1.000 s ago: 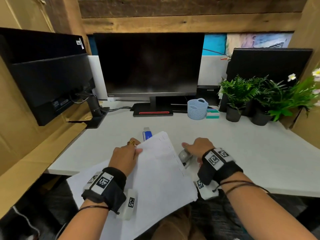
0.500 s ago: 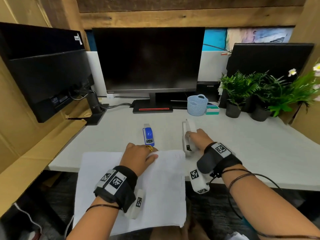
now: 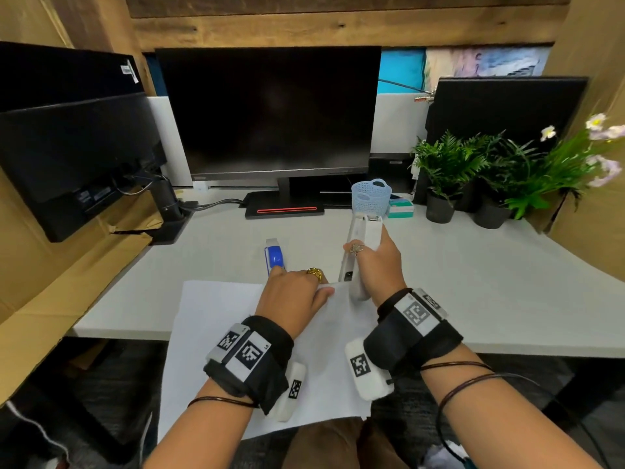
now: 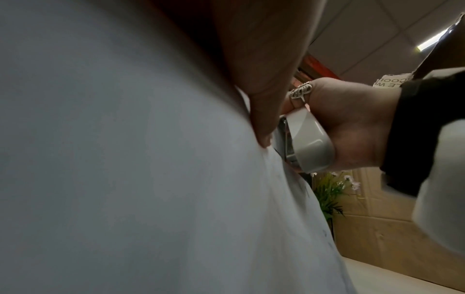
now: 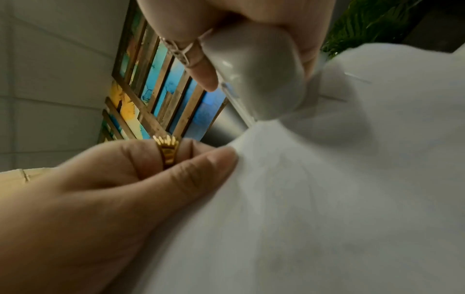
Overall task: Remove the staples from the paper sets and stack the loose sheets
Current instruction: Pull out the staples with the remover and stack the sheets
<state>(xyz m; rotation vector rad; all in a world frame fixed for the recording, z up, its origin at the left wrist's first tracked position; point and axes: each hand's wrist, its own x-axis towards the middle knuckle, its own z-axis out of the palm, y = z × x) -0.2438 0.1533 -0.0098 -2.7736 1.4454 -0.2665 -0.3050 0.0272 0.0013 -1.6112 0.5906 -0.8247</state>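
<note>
Now right hand (image 3: 375, 265) around upright stapler (image 3: 360, 252).

- Dark monitor (image 3: 269, 110) straight beyond the hands.
- Pale blue mesh basket (image 3: 371, 197) beyond the right hand.
- Potted green plants (image 3: 473, 174) far right, on the grey bench (image 3: 473, 265).

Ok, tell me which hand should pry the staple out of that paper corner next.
Right. The right hand already grips the white stapler, its rear end at the paper set's top corner. The left hand is busy pinching that corner.
</note>
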